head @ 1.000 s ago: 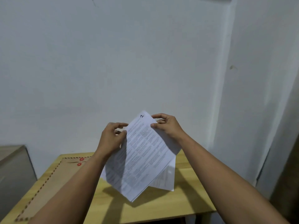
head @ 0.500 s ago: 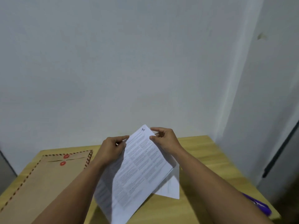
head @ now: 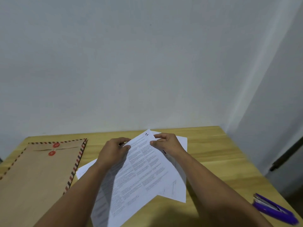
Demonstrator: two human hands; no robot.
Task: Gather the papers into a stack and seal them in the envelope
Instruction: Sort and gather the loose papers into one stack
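Note:
A loose bunch of white printed papers (head: pixel 141 172) is held low over the wooden table (head: pixel 213 161), tilted with one corner pointing away from me. My left hand (head: pixel 113 151) grips their upper left edge, thumb on top. My right hand (head: pixel 167 143) pinches the top corner next to a handwritten mark. Other sheets stick out beneath, at the right (head: pixel 180 190) and the left (head: pixel 85 169). A brown envelope (head: pixel 37 174) with a red-and-black striped border and two red string buttons lies flat on the table's left side.
A purple stapler (head: pixel 273 208) lies near the table's right front edge. White walls stand behind the table and on its right. A dark bar (head: pixel 288 153) leans at the far right.
The papers and both hands have come down from in front of the wall to just over the table. The view has tipped downward, so more of the envelope and the stapler show.

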